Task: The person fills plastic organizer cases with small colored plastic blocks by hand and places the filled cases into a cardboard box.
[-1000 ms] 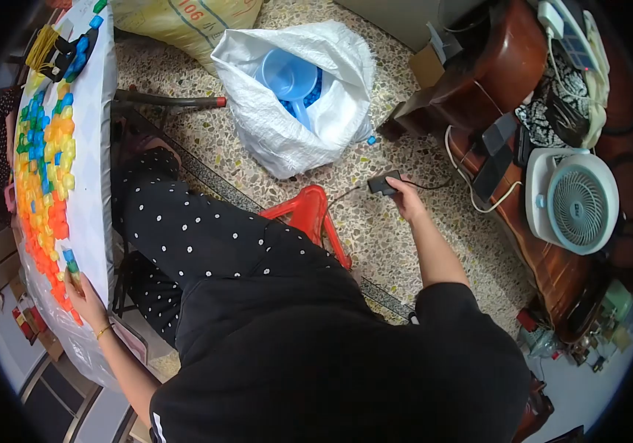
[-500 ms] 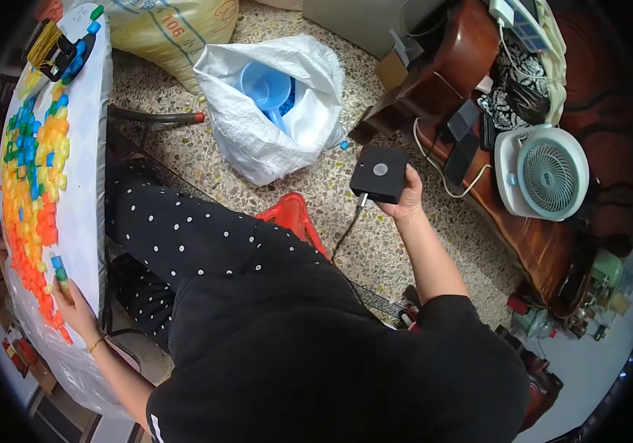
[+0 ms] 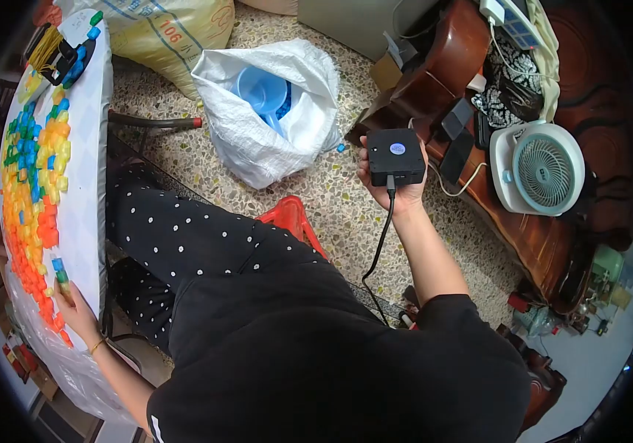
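Observation:
My right hand (image 3: 405,193) is closed around a small black box (image 3: 392,166) with a round sticker on its top. A black cable (image 3: 384,244) is plugged into the box's near side and hangs down. Over at the table's edge, my left hand (image 3: 77,314) grips a short stack of small plastic pieces (image 3: 60,270), blue at the tip and green and yellow lower down; its lower end is hidden by the fingers. Beside that hand, many loose coloured pieces (image 3: 40,214) in orange, yellow, blue and green lie over the white tabletop (image 3: 84,199).
A white woven sack (image 3: 246,159) on the speckled floor holds a blue scoop (image 3: 261,90) and blue pieces. Behind it stands a yellow sack (image 3: 176,37). A red plastic stool (image 3: 291,219) is by my legs. At right, a fan (image 3: 545,173) and phones rest on dark wooden furniture (image 3: 530,247).
My right hand has shifted slightly up and turned the black box, so its cable side now faces me and the fingers show at its left. My left hand has hardly moved.

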Action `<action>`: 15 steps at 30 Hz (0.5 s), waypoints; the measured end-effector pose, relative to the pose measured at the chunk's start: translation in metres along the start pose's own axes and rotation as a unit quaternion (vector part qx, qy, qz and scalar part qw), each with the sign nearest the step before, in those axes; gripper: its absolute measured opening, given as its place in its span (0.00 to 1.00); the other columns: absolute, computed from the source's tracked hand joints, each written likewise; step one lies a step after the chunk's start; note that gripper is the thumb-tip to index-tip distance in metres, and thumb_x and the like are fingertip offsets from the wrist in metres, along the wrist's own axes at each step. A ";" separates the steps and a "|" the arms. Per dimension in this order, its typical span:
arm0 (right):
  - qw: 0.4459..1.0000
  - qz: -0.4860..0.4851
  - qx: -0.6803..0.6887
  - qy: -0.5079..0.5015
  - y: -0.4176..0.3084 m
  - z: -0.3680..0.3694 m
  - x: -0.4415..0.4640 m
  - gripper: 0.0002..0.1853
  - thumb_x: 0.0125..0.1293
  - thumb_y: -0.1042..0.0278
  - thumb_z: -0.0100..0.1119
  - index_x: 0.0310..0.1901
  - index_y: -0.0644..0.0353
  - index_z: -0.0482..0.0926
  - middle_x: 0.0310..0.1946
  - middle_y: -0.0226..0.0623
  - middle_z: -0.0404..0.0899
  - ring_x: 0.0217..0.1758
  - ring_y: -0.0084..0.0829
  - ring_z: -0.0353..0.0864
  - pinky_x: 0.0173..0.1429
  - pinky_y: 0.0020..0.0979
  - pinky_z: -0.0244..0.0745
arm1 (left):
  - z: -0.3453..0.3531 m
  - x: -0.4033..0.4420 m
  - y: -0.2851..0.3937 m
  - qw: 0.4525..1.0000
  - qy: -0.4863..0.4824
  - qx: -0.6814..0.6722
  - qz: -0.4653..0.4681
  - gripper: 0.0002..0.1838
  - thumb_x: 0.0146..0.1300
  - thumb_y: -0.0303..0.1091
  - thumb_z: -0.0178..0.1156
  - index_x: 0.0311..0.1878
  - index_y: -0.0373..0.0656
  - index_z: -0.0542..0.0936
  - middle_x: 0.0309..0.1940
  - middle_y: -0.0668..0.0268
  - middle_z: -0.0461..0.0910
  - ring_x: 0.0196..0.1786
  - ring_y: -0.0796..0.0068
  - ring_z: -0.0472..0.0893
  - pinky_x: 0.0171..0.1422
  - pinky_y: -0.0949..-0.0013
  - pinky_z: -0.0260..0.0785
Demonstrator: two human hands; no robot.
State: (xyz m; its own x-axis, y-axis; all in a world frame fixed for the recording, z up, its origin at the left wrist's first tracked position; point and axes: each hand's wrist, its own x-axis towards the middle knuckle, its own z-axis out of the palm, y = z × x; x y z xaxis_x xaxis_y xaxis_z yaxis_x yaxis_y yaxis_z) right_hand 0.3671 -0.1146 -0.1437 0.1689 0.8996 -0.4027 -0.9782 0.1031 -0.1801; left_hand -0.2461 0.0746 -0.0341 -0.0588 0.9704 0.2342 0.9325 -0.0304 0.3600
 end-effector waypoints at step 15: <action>0.985 0.003 -0.020 0.174 0.008 0.000 0.009 0.29 0.60 0.39 0.53 0.49 0.58 0.73 0.45 0.44 0.77 0.46 0.41 0.78 0.50 0.47 0.75 | 0.000 0.000 0.005 1.000 0.000 -0.002 0.010 0.23 0.68 0.37 0.53 0.62 0.33 0.67 0.54 0.56 0.73 0.52 0.70 0.73 0.59 0.72 0.63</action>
State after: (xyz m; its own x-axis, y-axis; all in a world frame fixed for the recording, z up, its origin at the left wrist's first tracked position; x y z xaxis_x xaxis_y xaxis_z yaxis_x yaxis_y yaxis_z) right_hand 0.3609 -0.1052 -0.1490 0.2014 0.6993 -0.6858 -0.9749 0.0754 -0.2093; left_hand -0.2418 0.0741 -0.0324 -0.0408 0.9698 0.2406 0.9321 -0.0498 0.3587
